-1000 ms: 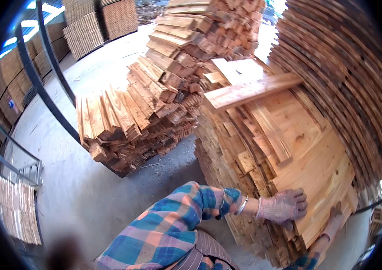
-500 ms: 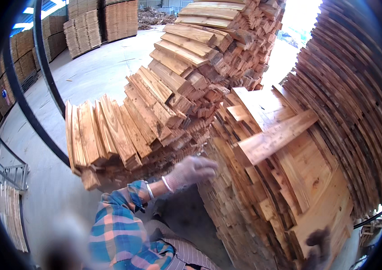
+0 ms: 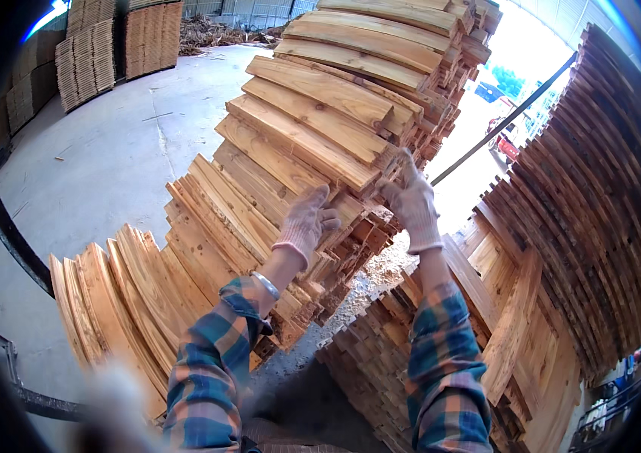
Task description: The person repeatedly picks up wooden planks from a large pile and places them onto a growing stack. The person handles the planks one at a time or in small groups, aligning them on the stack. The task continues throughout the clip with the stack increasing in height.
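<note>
Both my hands wear pale knitted gloves and reach to the near ends of a tall stack of sawn wooden boards [image 3: 313, 106]. My left hand [image 3: 307, 220] lies against the board ends, its fingers and thumb apart and slightly bent. To its right, my right hand [image 3: 414, 202] is at the end corner of a light board [image 3: 298, 143], fingers spread and its forefinger pointing up. Neither hand is visibly closed round a board. Whether the right fingertips touch the wood I cannot tell.
A lower pile of boards [image 3: 388, 340] stands at the right, with a loose plank [image 3: 513, 325] lying on top. Behind it rises a tall dark stack [image 3: 592, 204]. Wood chips [image 3: 369, 279] litter the gap between piles. More stacks [image 3: 86, 64] stand far left; a dark metal bar [image 3: 15, 230] is at left.
My left hand has moved up onto the board ends of the tall stack. My right hand has come from the lower right to that stack. The view has shifted too.
</note>
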`<state>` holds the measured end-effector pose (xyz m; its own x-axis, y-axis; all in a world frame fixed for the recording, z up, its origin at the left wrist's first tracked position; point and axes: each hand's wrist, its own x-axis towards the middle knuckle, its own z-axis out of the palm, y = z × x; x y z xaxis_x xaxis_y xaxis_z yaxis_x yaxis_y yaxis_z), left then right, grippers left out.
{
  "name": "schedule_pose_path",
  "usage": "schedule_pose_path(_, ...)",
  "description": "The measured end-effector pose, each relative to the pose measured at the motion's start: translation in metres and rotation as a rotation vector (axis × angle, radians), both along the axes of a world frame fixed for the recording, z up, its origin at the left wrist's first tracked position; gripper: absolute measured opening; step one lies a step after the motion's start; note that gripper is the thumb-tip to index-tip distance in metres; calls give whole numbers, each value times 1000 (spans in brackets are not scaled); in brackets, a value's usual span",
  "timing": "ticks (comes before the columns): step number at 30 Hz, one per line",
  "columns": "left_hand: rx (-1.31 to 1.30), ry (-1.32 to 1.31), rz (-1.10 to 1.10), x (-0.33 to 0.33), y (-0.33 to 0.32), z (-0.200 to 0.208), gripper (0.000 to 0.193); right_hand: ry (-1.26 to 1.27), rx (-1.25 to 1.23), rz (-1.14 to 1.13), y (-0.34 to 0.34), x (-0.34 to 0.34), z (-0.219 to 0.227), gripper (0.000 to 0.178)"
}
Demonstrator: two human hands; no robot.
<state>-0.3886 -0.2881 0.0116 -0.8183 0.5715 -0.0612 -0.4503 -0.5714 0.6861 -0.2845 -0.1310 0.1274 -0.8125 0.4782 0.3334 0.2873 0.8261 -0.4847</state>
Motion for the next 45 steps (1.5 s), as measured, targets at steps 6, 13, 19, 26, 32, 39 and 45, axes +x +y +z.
schedule_pose_path(6,228,-308,-55,-27,66,-2,53,8,528,-159,40,-114,73,93)
schedule_pose_path(13,492,-528,26,-25,79,9,38,-247,394,-51,39,-165,73,81)
schedule_pose_path(19,382,-580,24,-19,44,29,32,-312,176,188,52,-141,46,51)
schedule_pose_path(26,402,-350,152,-38,17,45,54,-19,261,-36,24,-102,-8,49)
schedule_pose_path(32,-206,242,228,-85,34,-6,40,78,-273,77,33,-103,-30,50)
schedule_pose_path(39,287,-236,210,-61,-26,-15,43,61,-779,175,-17,-62,-46,38)
schedule_pose_path(45,-176,249,186,-10,-134,-52,53,-98,-1269,221,-103,36,-98,42)
